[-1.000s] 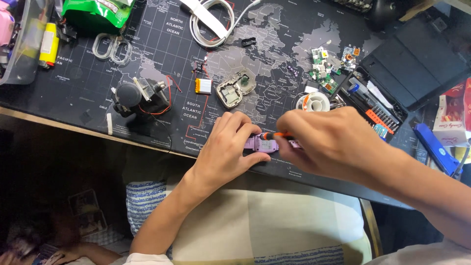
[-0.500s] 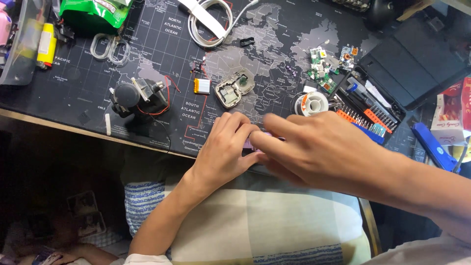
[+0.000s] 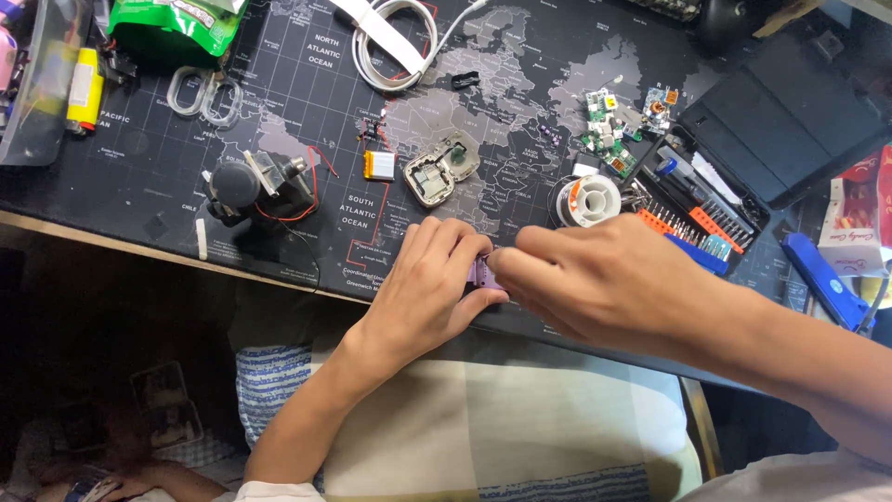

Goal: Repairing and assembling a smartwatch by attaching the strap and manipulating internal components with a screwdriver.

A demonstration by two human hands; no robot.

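Purple gadget [image 3: 481, 272] pinched tight in left hand [image 3: 429, 288] grip at counter [image 3: 279, 232] edge, right hand [image 3: 604, 279] closed on it, tool hidden; mid-fiddling, steady hold needed

A small purple part [image 3: 480, 272] showed between the left hand [image 3: 429, 284] and the right hand [image 3: 595, 279]. The mat [image 3: 279, 102] on the counter was black, printed with a pale grey world map, a thin white grid and red dashed lines. A green bag [image 3: 177, 23] lay at the top left beside a yellow tube [image 3: 85, 89]. The coiled cable [image 3: 395, 42] was white. A little flat pack [image 3: 379, 165] was yellow-orange, and the boards [image 3: 609, 125] were green. The bit set [image 3: 692, 223] was black with orange and blue holders. A blue tool [image 3: 822, 279] lay at the right. The cloth [image 3: 502, 428] below was cream with blue-and-white stripes.
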